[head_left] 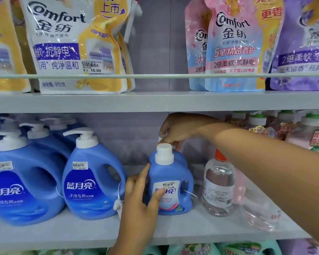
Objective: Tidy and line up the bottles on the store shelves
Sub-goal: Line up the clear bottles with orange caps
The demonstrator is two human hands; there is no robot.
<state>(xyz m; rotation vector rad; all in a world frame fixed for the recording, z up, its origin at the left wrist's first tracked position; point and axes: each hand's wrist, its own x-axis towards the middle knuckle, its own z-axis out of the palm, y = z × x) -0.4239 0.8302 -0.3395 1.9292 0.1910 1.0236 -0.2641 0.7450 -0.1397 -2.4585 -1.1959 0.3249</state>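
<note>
A small blue detergent bottle point(173, 173) with a white cap stands upright near the front of the middle shelf point(81, 234). My left hand point(140, 203) grips its left side, thumb pressed on the label. Behind it stands a second small blue bottle, mostly hidden; my right hand point(175, 131) reaches in under the upper shelf and closes on its white cap. To the left stand large blue pump bottles point(90, 177) in rows. A clear bottle with an orange cap point(218, 183) stands just right of the small one.
Soft Comfort refill pouches point(77, 45) fill the upper shelf behind a rail. Pink bottles with green caps point(302, 133) sit at the right rear. A clear plastic container point(260, 214) lies at the right front. Green bottles show on the shelf below.
</note>
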